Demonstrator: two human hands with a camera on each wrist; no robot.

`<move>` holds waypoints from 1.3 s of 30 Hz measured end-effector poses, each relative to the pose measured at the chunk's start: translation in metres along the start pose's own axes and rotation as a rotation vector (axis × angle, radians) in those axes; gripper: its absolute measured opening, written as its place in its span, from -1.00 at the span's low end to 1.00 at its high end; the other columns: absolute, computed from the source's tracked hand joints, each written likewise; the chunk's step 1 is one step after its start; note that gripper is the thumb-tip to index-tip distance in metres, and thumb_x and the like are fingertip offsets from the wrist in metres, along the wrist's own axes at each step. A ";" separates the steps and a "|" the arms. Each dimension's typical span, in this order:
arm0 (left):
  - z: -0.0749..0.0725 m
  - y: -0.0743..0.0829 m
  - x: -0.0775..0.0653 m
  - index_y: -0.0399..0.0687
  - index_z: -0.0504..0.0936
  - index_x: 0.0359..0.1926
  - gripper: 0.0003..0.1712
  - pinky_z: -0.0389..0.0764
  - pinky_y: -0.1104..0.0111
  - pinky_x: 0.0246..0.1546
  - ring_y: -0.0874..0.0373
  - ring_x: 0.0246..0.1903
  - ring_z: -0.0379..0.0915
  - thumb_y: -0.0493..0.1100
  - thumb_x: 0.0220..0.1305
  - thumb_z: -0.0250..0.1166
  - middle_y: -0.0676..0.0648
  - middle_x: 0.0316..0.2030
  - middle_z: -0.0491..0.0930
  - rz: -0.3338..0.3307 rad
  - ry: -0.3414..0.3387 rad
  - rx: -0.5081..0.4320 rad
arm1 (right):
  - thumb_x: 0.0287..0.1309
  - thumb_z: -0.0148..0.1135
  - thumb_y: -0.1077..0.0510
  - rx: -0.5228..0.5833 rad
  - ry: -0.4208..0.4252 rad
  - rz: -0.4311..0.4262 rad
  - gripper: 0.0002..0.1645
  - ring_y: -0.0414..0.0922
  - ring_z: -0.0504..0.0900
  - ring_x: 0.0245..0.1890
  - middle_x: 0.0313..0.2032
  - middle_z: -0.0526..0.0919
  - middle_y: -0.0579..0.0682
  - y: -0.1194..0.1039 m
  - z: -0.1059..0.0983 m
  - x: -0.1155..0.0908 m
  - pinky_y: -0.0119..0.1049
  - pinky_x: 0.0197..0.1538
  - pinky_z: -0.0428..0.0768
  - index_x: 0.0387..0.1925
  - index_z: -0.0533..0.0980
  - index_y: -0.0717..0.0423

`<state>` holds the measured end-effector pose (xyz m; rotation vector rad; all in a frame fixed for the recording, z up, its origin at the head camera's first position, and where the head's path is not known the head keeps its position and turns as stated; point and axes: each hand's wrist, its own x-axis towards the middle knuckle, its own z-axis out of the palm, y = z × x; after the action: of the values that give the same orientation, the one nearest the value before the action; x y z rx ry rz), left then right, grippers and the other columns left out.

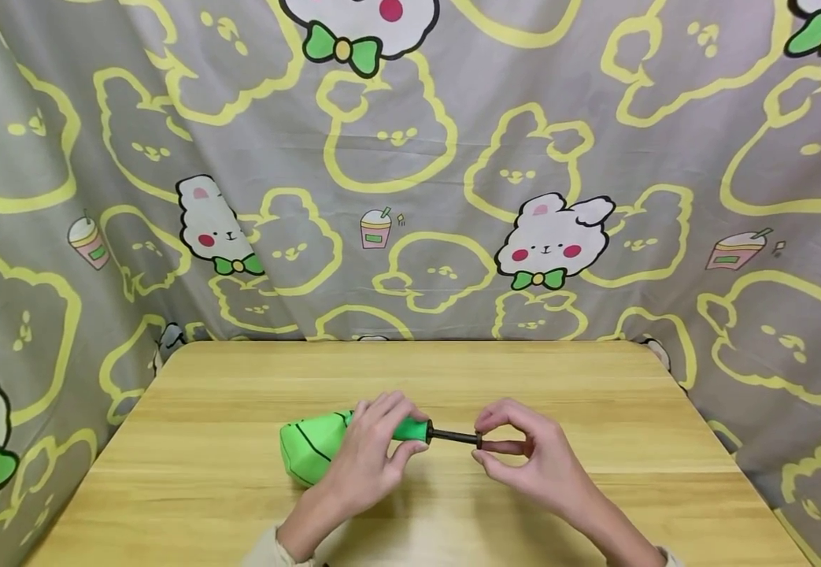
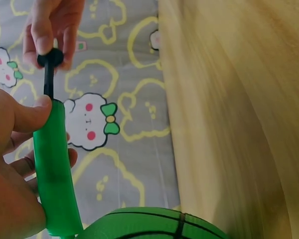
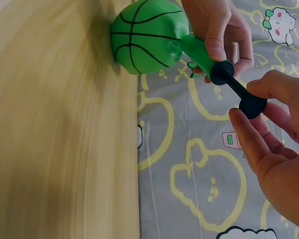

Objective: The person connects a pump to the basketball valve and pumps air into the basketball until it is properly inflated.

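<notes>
My left hand (image 1: 371, 455) grips the green barrel of a small hand pump (image 2: 55, 164), thumb on one side and fingers on the other. A black plunger rod (image 1: 454, 435) sticks out of the barrel's right end. With thumb and fingertips, my right hand (image 1: 541, 453) pinches the round black knob (image 3: 252, 106) at the rod's tip. Against the pump's other end sits a green ball (image 3: 148, 37) with black basketball lines. It looks creased and only partly inflated in the head view. Their exact join is partly hidden behind my left hand.
Both hands work over a light wood-grain table (image 1: 240, 378). A grey curtain (image 1: 424, 213) with yellow outlines and cartoon rabbits hangs behind the table's back edge and along both sides.
</notes>
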<state>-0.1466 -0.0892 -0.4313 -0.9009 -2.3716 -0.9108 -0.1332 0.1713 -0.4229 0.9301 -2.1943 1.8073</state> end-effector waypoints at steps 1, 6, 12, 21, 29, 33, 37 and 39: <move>-0.001 -0.001 0.000 0.10 0.61 -0.12 -0.67 0.37 0.23 -0.09 0.27 -0.08 0.53 -0.08 0.12 0.53 0.19 -0.14 0.59 0.000 -0.001 0.000 | -0.02 0.47 0.54 -0.004 0.000 -0.001 -0.61 0.09 0.67 -0.08 -0.08 0.62 0.09 -0.001 -0.003 -0.002 -0.13 -0.17 0.72 -0.18 0.59 0.19; -0.007 -0.006 -0.004 0.09 0.61 -0.14 -0.68 0.38 0.20 -0.06 0.26 -0.05 0.54 -0.11 0.12 0.54 0.19 -0.13 0.60 -0.012 0.007 0.009 | 0.00 0.47 0.53 -0.044 0.011 -0.001 -0.62 -0.02 0.68 -0.07 -0.08 0.63 0.07 -0.006 -0.017 -0.009 -0.13 -0.17 0.72 -0.17 0.61 0.17; -0.013 -0.008 -0.007 0.10 0.61 -0.14 -0.67 0.39 0.20 -0.06 0.27 -0.06 0.54 -0.11 0.10 0.55 0.20 -0.13 0.60 -0.018 0.016 0.024 | 0.00 0.49 0.51 -0.053 0.013 0.003 -0.62 -0.03 0.69 -0.08 -0.09 0.64 0.05 -0.011 -0.027 -0.015 -0.12 -0.17 0.72 -0.18 0.62 0.15; -0.012 -0.003 -0.003 0.08 0.61 -0.14 -0.70 0.40 0.18 -0.06 0.28 -0.06 0.54 -0.13 0.15 0.52 0.19 -0.12 0.60 -0.027 0.038 -0.035 | -0.02 0.43 0.60 0.001 0.065 -0.082 -0.58 -0.07 0.66 -0.02 -0.08 0.62 0.29 -0.015 -0.031 -0.016 -0.03 -0.17 0.70 -0.08 0.64 0.33; -0.009 0.001 0.000 0.06 0.61 -0.15 -0.67 0.38 0.21 -0.09 0.26 -0.09 0.54 -0.18 0.09 0.55 0.16 -0.16 0.59 -0.026 0.041 -0.022 | -0.02 0.44 0.57 0.035 0.071 -0.077 -0.61 -0.04 0.69 -0.06 -0.09 0.65 0.24 -0.007 -0.024 -0.012 -0.06 -0.16 0.70 -0.10 0.66 0.33; -0.006 0.002 0.002 0.06 0.61 -0.14 -0.67 0.37 0.23 -0.09 0.26 -0.10 0.54 -0.17 0.10 0.54 0.16 -0.16 0.58 -0.022 0.039 -0.020 | -0.05 0.44 0.60 0.053 0.072 -0.132 -0.58 -0.03 0.71 -0.09 -0.13 0.66 0.27 -0.003 -0.018 -0.006 -0.07 -0.18 0.70 -0.10 0.67 0.33; -0.004 0.004 0.004 0.06 0.61 -0.14 -0.67 0.36 0.26 -0.11 0.25 -0.09 0.54 -0.18 0.10 0.54 0.16 -0.15 0.60 -0.028 0.040 -0.025 | -0.06 0.46 0.60 0.067 0.065 -0.168 -0.55 -0.01 0.71 -0.11 -0.17 0.65 0.30 0.000 -0.010 0.000 -0.08 -0.20 0.70 -0.09 0.68 0.27; -0.004 0.006 0.004 0.06 0.61 -0.14 -0.67 0.35 0.26 -0.12 0.25 -0.09 0.54 -0.18 0.10 0.54 0.16 -0.15 0.60 -0.035 0.035 -0.028 | -0.06 0.47 0.58 0.063 0.063 -0.166 -0.55 -0.02 0.72 -0.12 -0.17 0.66 0.29 0.001 -0.007 0.003 -0.08 -0.21 0.70 -0.10 0.69 0.24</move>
<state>-0.1448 -0.0867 -0.4241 -0.8497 -2.3576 -0.9674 -0.1378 0.1767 -0.4211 1.0201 -1.9710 1.8120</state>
